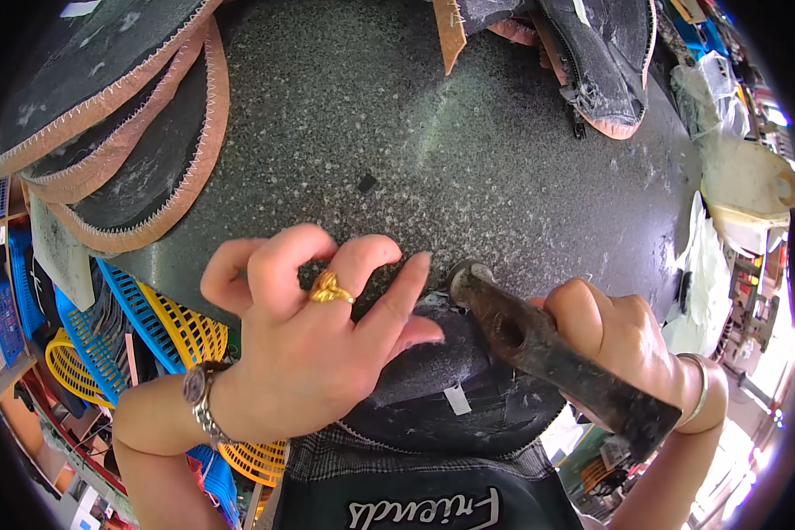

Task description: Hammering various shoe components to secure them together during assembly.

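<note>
My right hand [614, 340] is wrapped round the handle of a hammer [548, 349], mostly hidden behind its dark, worn metal head. The head's round face [470, 276] is at the table's near part, by the upper edge of a black piece [424, 375] that looks like a shoe upper. That piece lies close to my body, with a small white tag [457, 399] on it. Over its left side my left hand [314, 331] has its fingers apart and partly bent. The left forefinger points toward the hammer's face, and nothing shows between the fingers.
Black pieces with tan zigzag-stitched edges [163, 208] are stacked at the far left of the speckled dark table [327, 115]. More similar pieces [605, 79] lie at the far right. A small black scrap [367, 183] sits mid-table. Blue and yellow baskets [181, 322] stand below left.
</note>
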